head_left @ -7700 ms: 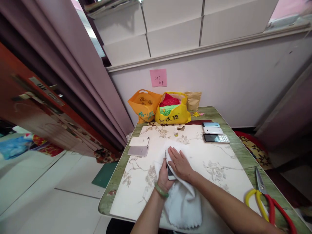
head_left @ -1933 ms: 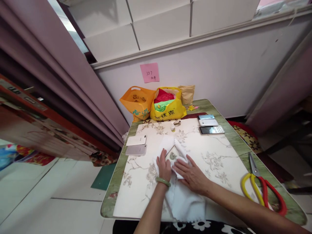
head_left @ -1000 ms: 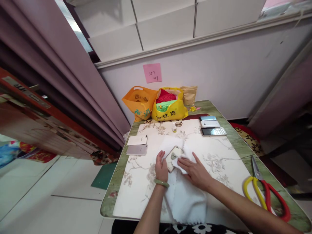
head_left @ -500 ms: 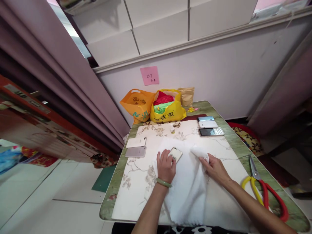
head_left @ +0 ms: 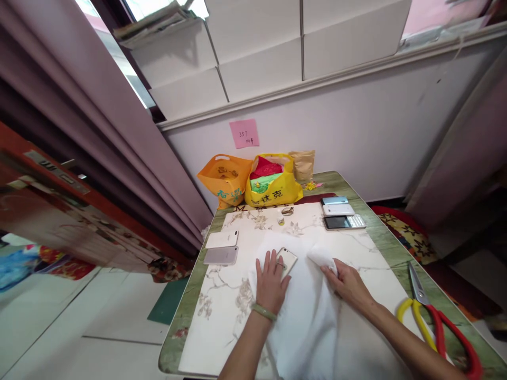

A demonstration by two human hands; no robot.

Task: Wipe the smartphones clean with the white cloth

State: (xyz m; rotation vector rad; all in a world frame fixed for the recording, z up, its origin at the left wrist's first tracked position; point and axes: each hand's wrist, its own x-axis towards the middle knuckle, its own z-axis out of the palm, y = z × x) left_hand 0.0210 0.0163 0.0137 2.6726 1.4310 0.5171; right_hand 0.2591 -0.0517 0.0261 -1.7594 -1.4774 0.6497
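A white cloth (head_left: 307,311) lies spread on the flowered sheet (head_left: 222,311) covering the table. A gold phone (head_left: 288,258) rests face down on the cloth's far edge. My left hand (head_left: 271,282), with a green bangle at the wrist, lies flat on the cloth, fingers apart and touching the phone's near end. My right hand (head_left: 348,285) pinches a bunched fold of the cloth just right of the phone.
Two phones (head_left: 222,247) lie at the left edge, three more phones (head_left: 340,214) at the back right. Orange (head_left: 225,179) and yellow bags (head_left: 271,190) stand against the wall. Yellow and red scissors (head_left: 433,316) lie at the right. A small bottle (head_left: 280,219) stands mid-back.
The cloth that covered the phone has been pulled open and spread out. My right hand moved right holding a fold; my left hand now rests flat by the uncovered phone.
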